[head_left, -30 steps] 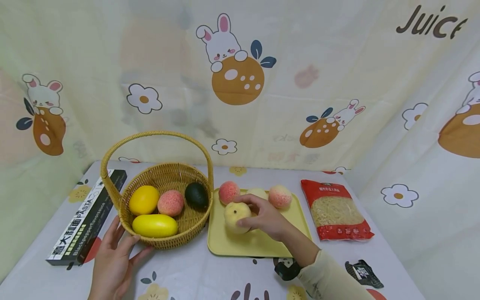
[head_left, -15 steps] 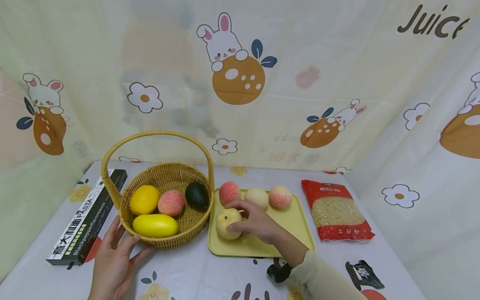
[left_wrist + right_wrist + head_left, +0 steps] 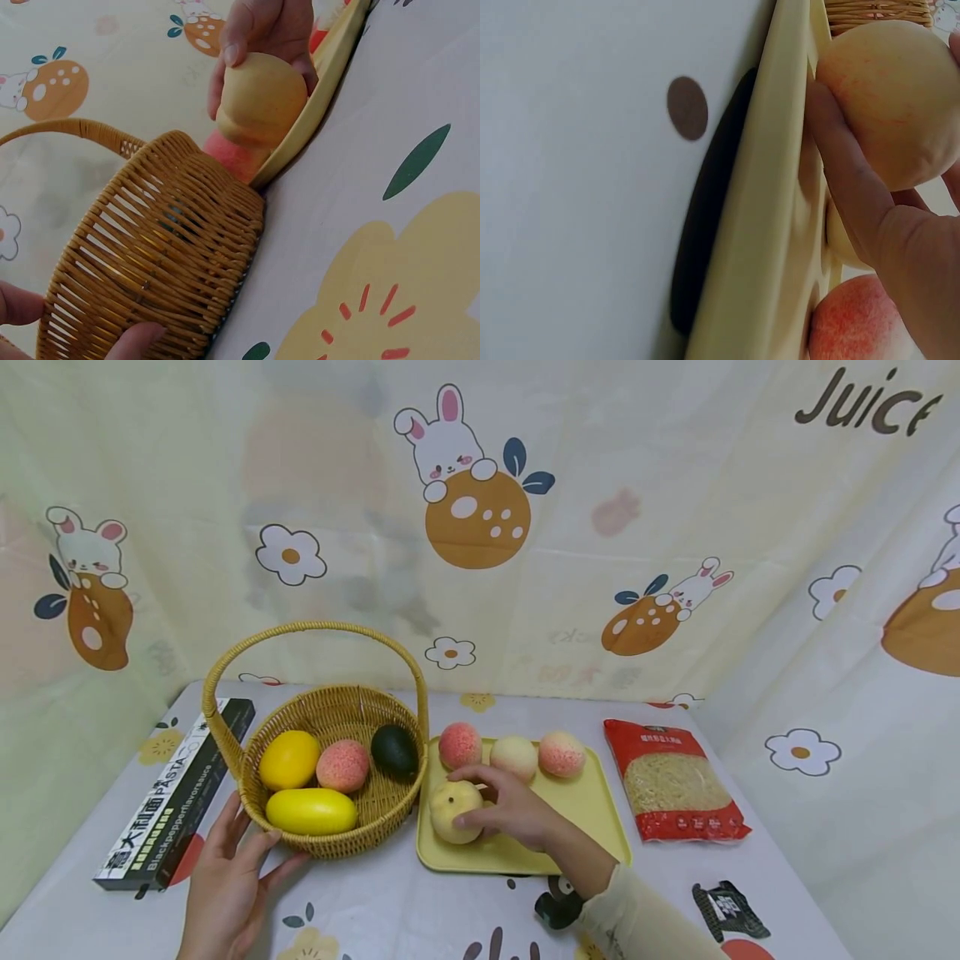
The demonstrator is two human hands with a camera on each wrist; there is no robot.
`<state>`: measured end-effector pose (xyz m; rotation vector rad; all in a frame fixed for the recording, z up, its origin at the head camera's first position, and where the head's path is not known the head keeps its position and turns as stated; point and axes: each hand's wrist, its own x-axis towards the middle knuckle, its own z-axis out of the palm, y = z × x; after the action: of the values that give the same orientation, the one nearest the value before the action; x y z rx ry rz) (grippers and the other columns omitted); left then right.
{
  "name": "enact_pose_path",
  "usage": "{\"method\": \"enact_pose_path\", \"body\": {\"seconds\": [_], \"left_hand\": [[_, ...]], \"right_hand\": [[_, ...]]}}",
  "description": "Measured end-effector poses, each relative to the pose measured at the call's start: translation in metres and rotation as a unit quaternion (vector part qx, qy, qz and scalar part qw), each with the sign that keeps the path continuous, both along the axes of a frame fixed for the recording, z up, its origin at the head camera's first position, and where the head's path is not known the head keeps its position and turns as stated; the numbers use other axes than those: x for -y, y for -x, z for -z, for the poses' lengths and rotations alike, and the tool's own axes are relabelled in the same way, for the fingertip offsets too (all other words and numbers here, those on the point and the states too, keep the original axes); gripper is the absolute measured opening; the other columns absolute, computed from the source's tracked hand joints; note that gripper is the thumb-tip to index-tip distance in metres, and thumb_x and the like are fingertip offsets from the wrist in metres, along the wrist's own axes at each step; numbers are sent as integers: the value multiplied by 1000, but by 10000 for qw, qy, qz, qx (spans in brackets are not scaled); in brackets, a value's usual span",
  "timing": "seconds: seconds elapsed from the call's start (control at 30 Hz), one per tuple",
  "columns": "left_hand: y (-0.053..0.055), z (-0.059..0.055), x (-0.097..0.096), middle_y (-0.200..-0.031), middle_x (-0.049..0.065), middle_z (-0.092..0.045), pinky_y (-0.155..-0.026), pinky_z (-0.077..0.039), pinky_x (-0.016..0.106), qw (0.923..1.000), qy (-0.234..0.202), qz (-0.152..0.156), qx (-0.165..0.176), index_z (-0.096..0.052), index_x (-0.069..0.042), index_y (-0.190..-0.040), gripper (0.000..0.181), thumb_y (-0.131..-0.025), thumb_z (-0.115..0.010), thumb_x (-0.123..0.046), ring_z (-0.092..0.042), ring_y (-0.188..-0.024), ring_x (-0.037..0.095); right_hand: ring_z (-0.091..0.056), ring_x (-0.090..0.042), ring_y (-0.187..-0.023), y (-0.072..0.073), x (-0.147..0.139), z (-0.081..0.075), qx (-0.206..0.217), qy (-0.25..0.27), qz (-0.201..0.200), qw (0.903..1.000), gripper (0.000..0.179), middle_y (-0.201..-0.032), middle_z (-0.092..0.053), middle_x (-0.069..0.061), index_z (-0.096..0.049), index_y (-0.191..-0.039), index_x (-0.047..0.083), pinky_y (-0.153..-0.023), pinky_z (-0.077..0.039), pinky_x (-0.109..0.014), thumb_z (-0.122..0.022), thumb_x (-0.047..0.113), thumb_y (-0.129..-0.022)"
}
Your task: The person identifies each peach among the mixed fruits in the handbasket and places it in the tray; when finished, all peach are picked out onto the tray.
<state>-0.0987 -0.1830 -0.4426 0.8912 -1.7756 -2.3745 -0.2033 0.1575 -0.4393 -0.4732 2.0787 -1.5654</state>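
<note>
My right hand (image 3: pixel 517 806) grips a pale yellow pear (image 3: pixel 450 814) with thumb and fingers, low over the left end of the yellow tray (image 3: pixel 555 853). A faint red blush on the pear (image 3: pixel 892 97) shows in the right wrist view. Behind it on the tray sit a pink peach (image 3: pixel 459 744), a cream-coloured fruit (image 3: pixel 514 756) and a pink-and-cream peach (image 3: pixel 562 753). My left hand (image 3: pixel 225 877) touches the outside of the wicker basket (image 3: pixel 360 841), fingers spread along its near left side. In the basket lie a yellow lemon-like fruit (image 3: pixel 288 760), a long yellow fruit (image 3: pixel 311 812), a pink peach (image 3: pixel 342 766) and an avocado (image 3: pixel 393 752).
A black and white pasta box (image 3: pixel 176 797) lies left of the basket. On the right is a red noodle packet (image 3: pixel 671 779), with a small black sachet (image 3: pixel 729 910) nearer the front. A patterned curtain (image 3: pixel 345 585) hangs behind the table.
My right hand has carried the pear left and slightly down, uncovering the cream-coloured fruit behind; over the last half second it moved only slightly. My left hand has stayed at the basket.
</note>
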Motion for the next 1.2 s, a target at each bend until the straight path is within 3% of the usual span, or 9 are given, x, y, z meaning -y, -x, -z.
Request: {"method": "enact_pose_path", "body": {"seconds": [0.2,0.43,0.67,1.2], "left_hand": [[0,0,1,-181,-4,-2,-95,-62,50,10000,18,-11,20,-9,-53,-165,88,-105,-51,-5,-30,-157,33],[0,0,2,-181,-4,-2,-95,-62,49,10000,22,-2,8,-9,-53,-166,87,-105,-51,-6,-31,-156,32],[-2,0,2,-181,-4,-2,-94,-63,48,10000,26,-8,6,-8,-53,-165,88,-105,-51,-6,-31,-156,32],[-2,-1,1,-181,-3,-3,-94,-64,47,10000,-11,18,-75,-9,-53,-166,89,-104,-51,-4,-30,-157,33]], "right_hand": [[-60,-29,-120,-2,-7,0,85,87,-146,9998,63,-144,-55,-16,-58,-146,9,-81,-67,-42,-82,10,-88],[-46,-45,-143,-7,-14,1,225,413,-256,9986,70,-158,-42,-25,-49,-151,-3,-86,-67,-50,-80,9,-90],[-44,-48,-144,-10,-17,2,422,633,-227,9968,72,-161,-39,-28,-44,-153,-6,-88,-66,-59,-78,5,-91],[-38,-53,-149,-17,-49,-5,496,807,-23,9955,75,-167,-31,-29,-37,-158,-5,-90,-65,-58,-76,9,-95]]}}
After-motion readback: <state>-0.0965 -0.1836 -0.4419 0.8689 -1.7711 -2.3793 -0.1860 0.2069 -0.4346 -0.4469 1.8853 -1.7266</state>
